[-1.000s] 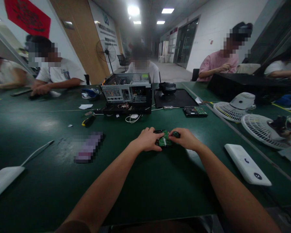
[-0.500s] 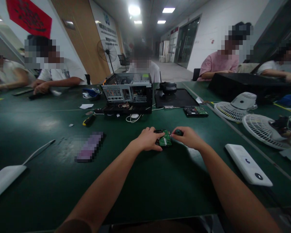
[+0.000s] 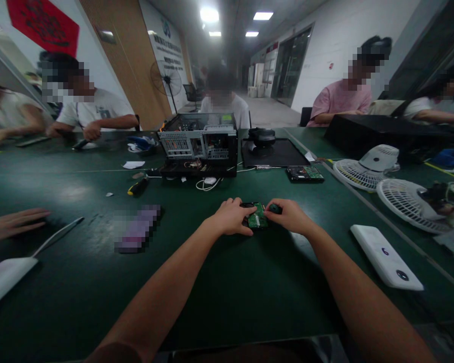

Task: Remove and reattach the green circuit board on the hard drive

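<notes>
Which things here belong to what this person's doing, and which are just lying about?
In use, it seems:
green circuit board, steadied by the left grip
dark-handled tool, in the right grip

Apparently just lying about:
another circuit board
yellow-and-black tool
white device marked 6
white fan parts
open computer case

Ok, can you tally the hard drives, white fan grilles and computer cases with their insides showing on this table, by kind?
Hard drives: 2, one under the left hand
White fan grilles: 2
Open computer case: 1
Total: 5
</notes>
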Motion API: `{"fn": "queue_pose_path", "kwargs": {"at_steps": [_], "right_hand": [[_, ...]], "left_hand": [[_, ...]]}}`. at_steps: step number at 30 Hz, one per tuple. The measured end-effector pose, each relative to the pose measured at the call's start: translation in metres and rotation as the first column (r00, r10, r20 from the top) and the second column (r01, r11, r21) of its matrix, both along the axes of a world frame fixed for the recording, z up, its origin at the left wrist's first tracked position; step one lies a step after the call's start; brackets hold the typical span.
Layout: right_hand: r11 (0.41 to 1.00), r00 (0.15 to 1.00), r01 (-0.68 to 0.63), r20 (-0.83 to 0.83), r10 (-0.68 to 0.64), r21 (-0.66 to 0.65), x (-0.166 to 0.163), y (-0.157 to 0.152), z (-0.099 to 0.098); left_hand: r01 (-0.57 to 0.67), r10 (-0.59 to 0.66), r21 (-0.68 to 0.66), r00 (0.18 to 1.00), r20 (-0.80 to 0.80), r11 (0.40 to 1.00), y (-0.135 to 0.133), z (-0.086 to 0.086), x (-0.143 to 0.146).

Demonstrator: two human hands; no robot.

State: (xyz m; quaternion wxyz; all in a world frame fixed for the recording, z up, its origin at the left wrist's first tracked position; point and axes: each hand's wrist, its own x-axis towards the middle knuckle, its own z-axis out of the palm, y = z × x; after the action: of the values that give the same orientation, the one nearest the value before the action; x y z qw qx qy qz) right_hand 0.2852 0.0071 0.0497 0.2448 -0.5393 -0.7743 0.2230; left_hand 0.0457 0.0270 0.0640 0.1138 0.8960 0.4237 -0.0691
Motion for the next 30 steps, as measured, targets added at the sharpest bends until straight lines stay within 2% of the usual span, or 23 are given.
{"fn": "queue_pose_path", "kwargs": {"at_steps": [3,5,7,8,10,14,19,22,24,28,30], "right_hand": [[0.995,0.96,0.071,-0.267,-0.089,-0.074,0.0,0.0,0.007],[0.988,0.832,0.07,-0.538,-0.133,-0.135,0.0,0.0,0.013],[0.989,0.651,0.052,-0.746,-0.139,-0.14,-0.001,0.0,0.018],[0.991,0.583,0.05,-0.802,-0.13,-0.124,-0.001,0.0,0.021],[0.994,0.517,0.047,-0.85,-0.105,-0.095,-0.004,-0.001,0.025],[0.995,0.501,-0.01,-0.862,-0.084,-0.103,-0.012,-0.005,0.025],[0.995,0.607,-0.003,-0.791,-0.081,-0.105,-0.018,-0.006,0.019],[0.995,0.628,0.008,-0.774,-0.081,-0.098,-0.019,-0.005,0.018],[0.995,0.615,0.003,-0.784,-0.084,-0.105,-0.02,-0.005,0.017],[0.992,0.538,-0.034,-0.839,-0.083,-0.119,-0.021,-0.005,0.016],[0.991,0.537,-0.025,-0.838,-0.095,-0.129,-0.021,-0.005,0.016]], "left_hand": [[0.001,-0.001,0.004,1.0,-0.003,1.0,0.0,0.0,0.0],[0.002,-0.002,0.01,1.0,0.0,1.0,-0.001,-0.001,0.001],[0.001,-0.001,0.029,1.0,0.006,1.0,-0.002,-0.001,0.002],[0.001,-0.002,0.039,1.0,0.008,0.999,-0.003,-0.001,0.003],[0.0,0.0,0.056,1.0,0.008,0.998,-0.005,-0.002,0.006],[-0.007,0.006,0.069,1.0,0.016,0.998,-0.007,-0.003,0.009],[-0.004,0.003,0.054,1.0,0.028,0.999,-0.006,-0.004,0.008],[-0.006,0.005,0.057,1.0,0.026,0.998,-0.005,-0.005,0.007],[-0.008,0.006,0.062,1.0,0.023,0.998,-0.005,-0.006,0.007],[0.002,-0.004,0.069,1.0,0.025,0.998,-0.004,-0.006,0.008],[0.0,-0.001,0.072,1.0,0.024,0.997,-0.005,-0.006,0.008]]}}
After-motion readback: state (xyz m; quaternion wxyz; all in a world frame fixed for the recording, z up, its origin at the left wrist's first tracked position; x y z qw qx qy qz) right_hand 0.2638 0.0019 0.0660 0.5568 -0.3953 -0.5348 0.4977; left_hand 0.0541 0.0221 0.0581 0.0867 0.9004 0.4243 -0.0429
